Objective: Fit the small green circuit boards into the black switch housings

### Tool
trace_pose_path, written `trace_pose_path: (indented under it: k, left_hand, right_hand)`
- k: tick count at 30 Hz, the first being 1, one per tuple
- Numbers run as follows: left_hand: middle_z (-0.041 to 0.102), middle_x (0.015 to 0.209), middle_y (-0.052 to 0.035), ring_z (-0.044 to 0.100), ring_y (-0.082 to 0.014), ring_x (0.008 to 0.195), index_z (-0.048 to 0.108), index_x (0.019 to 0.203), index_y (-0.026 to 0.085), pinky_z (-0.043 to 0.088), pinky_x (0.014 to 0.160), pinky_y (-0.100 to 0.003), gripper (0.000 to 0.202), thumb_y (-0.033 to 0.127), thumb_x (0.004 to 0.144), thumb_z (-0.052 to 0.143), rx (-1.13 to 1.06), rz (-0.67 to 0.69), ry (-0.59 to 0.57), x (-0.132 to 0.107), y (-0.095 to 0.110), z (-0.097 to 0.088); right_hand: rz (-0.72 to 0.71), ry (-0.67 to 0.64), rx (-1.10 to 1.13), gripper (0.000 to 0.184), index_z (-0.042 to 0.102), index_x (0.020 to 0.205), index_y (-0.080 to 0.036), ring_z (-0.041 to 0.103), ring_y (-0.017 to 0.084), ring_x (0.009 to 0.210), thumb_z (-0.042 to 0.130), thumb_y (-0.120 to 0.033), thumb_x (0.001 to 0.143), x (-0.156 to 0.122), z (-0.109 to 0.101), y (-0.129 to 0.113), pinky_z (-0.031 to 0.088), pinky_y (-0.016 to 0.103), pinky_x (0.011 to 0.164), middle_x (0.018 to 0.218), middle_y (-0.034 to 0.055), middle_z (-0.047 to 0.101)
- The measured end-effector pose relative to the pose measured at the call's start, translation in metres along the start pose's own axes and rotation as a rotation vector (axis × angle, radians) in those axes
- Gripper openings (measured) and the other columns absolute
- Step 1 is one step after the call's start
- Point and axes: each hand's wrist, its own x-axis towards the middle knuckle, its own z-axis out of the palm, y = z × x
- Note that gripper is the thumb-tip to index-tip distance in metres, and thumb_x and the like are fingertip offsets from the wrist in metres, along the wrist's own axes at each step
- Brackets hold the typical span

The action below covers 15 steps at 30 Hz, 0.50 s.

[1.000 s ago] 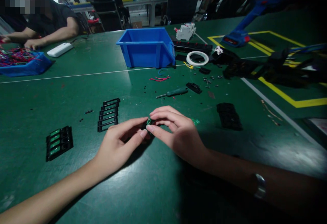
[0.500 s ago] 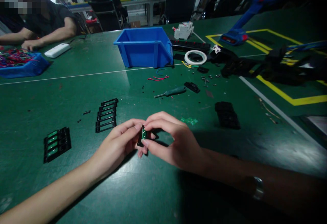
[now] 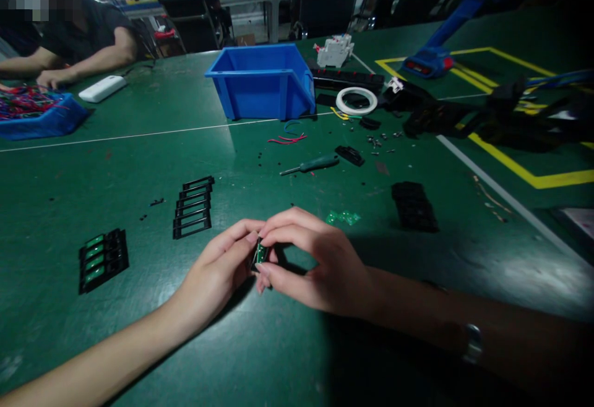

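Note:
A small black frame with a green circuit board (image 3: pixel 260 253) is pinched between both my hands just above the green table. My left hand (image 3: pixel 218 274) holds its left side with closed fingers. My right hand (image 3: pixel 315 261) grips its right side between thumb and curled fingers. To the left lies a row of empty black frames (image 3: pixel 193 206), and farther left a block of frames fitted with green boards (image 3: pixel 103 260). Loose green boards (image 3: pixel 343 217) lie just beyond my right hand.
A blue bin (image 3: pixel 263 81) stands at the middle back, with a screwdriver (image 3: pixel 310 165), red and blue wires (image 3: pixel 288 138) and a tape ring (image 3: pixel 356 101) near it. A stack of black parts (image 3: pixel 414 206) lies at right. Another person's arms (image 3: pixel 69 67) rest at the far left.
Both hands drew nearer to me with the part and turned it on edge between the fingertips. The view shifted slightly.

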Motion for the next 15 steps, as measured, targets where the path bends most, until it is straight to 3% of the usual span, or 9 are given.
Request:
trace_pose_path:
  k: [7,11,15]
  left_hand:
    - [0.06,0.073,-0.0006,0.057,-0.0087,0.049,0.06,0.105,0.015,0.045,0.045,-0.018,0.018,0.03,0.104,0.051,0.136,-0.027,-0.047,-0.0001,-0.001,-0.0032]
    - [0.05,0.064,0.0063,0.042,-0.0032,0.036,0.057,0.115,0.018,0.027,0.036,-0.014,0.025,0.04,0.105,0.049,0.283,-0.02,0.012,-0.0025,-0.0032,-0.0034]
    - [0.054,0.073,0.0048,0.041,-0.0019,0.038,0.055,0.122,0.019,0.026,0.036,-0.014,0.029,0.042,0.104,0.052,0.29,0.034,0.057,-0.0035,-0.0055,-0.0028]
  right_hand:
    - [-0.029,0.015,-0.017,0.021,0.07,0.101,-0.012,0.07,0.019,0.092,0.077,-0.019,0.083,-0.0008,0.0011,0.0004,0.057,0.031,0.079,0.103,0.0104,0.074]
    - [-0.032,0.028,-0.001,0.021,0.07,0.102,-0.012,0.07,0.019,0.097,0.078,-0.019,0.084,-0.0008,0.0013,0.0012,0.057,0.031,0.084,0.103,0.0101,0.074]
    - [-0.029,0.034,-0.019,0.019,0.07,0.1,-0.013,0.07,0.019,0.096,0.077,-0.02,0.084,-0.0004,0.0021,0.0011,0.057,0.03,0.085,0.102,0.009,0.074]
